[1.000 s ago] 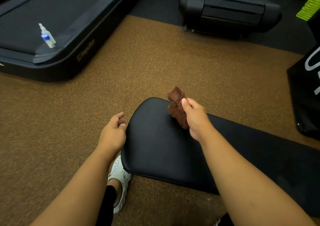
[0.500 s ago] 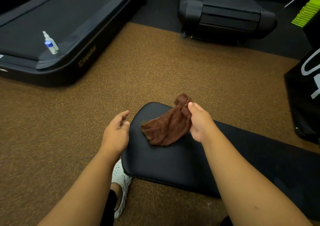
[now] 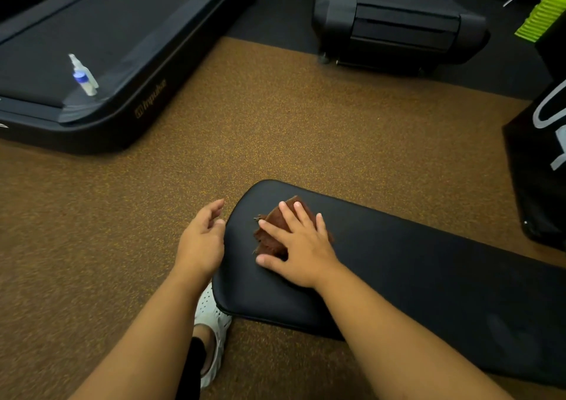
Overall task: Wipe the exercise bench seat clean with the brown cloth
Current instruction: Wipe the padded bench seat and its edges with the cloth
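Taking the bench seat (image 3: 398, 277) as the landmark and reading from the left: far off to its upper left a small spray bottle (image 3: 83, 75) stands on the deck of a black treadmill (image 3: 122, 62), well apart from the seat and untouched by either hand; on the speckled brown floor (image 3: 275, 124) just off the seat's near-left corner a white shoe (image 3: 213, 317) shows beneath the left forearm; the left hand (image 3: 200, 240) hovers just beside the seat's rounded left end, fingers loosely curled and half open, holding nothing, and whether its knuckles touch the pad's edge I cannot tell; next, on the seat's left end, the brown cloth (image 3: 272, 234) lies bunched flat against the black pad, and the right hand (image 3: 301, 246) rests spread on top of it, palm down, fingers splayed, pressing it to the surface rather than pinching it; to the right of that hand the long dark stretch of seat runs away towards the lower right, with another black machine (image 3: 398, 23) beyond its far side; by my judgement the wiping is only at its start, the cloth being laid and pinned at one end, and nearly the whole length of the pad to the right is left to pass over; no dirt or wet streak is plain enough to say which part is already clean.
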A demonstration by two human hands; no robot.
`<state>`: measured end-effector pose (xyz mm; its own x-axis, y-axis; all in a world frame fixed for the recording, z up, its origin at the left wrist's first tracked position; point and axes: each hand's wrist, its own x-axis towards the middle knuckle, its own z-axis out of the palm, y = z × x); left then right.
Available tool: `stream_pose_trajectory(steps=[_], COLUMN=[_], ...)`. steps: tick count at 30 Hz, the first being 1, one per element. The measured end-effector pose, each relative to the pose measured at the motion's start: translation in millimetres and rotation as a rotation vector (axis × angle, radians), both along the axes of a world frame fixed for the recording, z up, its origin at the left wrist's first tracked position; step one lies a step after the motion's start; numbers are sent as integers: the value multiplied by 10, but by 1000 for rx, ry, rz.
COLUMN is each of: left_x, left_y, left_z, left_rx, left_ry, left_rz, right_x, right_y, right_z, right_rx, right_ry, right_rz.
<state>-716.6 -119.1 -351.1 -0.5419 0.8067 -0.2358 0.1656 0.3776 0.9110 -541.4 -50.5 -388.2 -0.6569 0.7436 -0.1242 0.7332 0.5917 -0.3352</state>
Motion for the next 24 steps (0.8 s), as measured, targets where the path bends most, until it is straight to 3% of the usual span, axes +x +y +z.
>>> stream_pose_trajectory(steps=[7,10,13,16,18,24], left_x=[-11,-57,-76,-26,14,-125], left_y=[5,4,24,78,111,76], left_z=[-27,-45,-73,-91,-88,-75], left_rx=[-21,-29,-41,-43,-40,-35], left_ry=[-9,-5,-27,-57,-74,-34], left_rz=[-1,4,-10,-58,-81,-33], right_x=[155,566,896,663,348,-635], right_y=[316,590,766,893,978,1151], right_z=[-177,-194,-198,-132,-81,-70], right_rx=[161,249,178,122,81,-74], right_ry=[36,20,-105,-134,-91,-39], right_rz=[10,-224,-563,-765,-758,-454])
